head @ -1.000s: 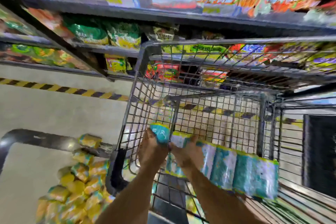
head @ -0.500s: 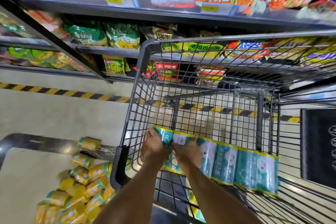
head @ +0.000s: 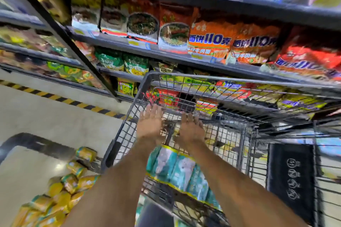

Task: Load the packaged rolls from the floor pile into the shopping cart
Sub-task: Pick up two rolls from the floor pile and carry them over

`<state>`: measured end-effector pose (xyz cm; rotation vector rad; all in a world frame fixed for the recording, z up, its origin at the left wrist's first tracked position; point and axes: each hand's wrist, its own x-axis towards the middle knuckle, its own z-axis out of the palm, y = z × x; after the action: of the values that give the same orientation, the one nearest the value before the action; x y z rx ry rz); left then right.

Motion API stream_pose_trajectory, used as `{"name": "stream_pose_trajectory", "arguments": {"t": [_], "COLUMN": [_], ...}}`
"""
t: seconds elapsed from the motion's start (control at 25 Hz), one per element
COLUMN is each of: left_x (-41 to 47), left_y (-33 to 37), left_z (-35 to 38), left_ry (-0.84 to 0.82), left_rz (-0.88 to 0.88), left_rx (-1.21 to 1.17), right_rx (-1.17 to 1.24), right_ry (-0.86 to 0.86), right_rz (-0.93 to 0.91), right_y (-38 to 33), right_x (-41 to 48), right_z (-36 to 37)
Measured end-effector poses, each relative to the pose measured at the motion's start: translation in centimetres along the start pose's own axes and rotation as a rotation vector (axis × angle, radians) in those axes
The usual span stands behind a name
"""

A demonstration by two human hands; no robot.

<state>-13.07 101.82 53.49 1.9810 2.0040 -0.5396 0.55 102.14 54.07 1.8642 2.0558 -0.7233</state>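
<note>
Teal-and-white wrapping with a yellow edge marks the multi-roll pack [head: 177, 169], which lies inside the shopping cart [head: 203, 76]. It lies low in the wire basket and slants from near the cart's left wall toward the lower right, beneath the person's 2 forearms.

Both hands are raised above the pack and apart from it. The left hand [head: 150, 122] has its fingers straight and spread, with nothing in it. The right hand [head: 191, 129] sits just beside it at about the same height, fingers likewise straight and holding nothing. Both are blurred, so the exact lie of each finger is unclear. A narrow gap separates the 2 hands.

Outside the cart, at the lower left, the floor pile [head: 60, 193] of rolls in yellow and teal wrappers lies on the pale floor [head: 46, 120], close to the cart's left wall. A dark curved bar [head: 36, 143] runs behind the pile.

Beyond the cart stand store shelves [head: 184, 57] stocked with noodle packets [head: 208, 40] in orange, red and green. Black-and-yellow hazard tape [head: 60, 98] crosses the floor along the shelf base. A dark mat [head: 291, 177] shows through the cart's right side.
</note>
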Motion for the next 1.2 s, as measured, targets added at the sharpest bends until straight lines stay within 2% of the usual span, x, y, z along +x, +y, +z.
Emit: {"name": "stream_pose_trajectory", "arguments": {"t": [0.2,0.28,0.4,0.56,0.76,0.92,1.08,1.2], "left_x": [-10.3,-14.7,-22.3,-34.6,-47.7,-55.0,-59.7,-62.6], "left_y": [3.2,3.9,3.0,0.4,1.6,5.0,8.6,10.9], "left_z": [-4.8,-5.8,-6.6,-3.3,4.6,11.8,18.5,24.6], "left_ry": [0.077,0.182,0.236,0.282,0.22,0.186,0.144,0.109], "left_rz": [-0.189,-0.259,-0.412,-0.712,-1.002,-1.108,-1.156,-1.133], "left_rx": [-0.008,-0.003,-0.057,-0.162,-0.258,-0.349,-0.446,-0.526], "right_rx": [-0.263,-0.309,-0.341,-0.365,-0.424,-0.479,-0.488,-0.516], "right_ry": [0.136,0.234,0.276,0.327,0.277,0.12,0.045,-0.029], "right_rz": [-0.3,-0.395,-0.574,-0.849,-1.069,-1.147,-1.139,-1.038], "right_y": [3.0,2.4,-0.9,-6.8,-10.2,-9.9,-7.7,-4.6], "right_x": [-5.9,-9.3,-13.8,-21.4,-29.7,-34.8,-38.5,-41.2], "right_z": [-6.3,-8.2,-9.6,-8.2,-1.8,5.4,12.4,19.3]}}
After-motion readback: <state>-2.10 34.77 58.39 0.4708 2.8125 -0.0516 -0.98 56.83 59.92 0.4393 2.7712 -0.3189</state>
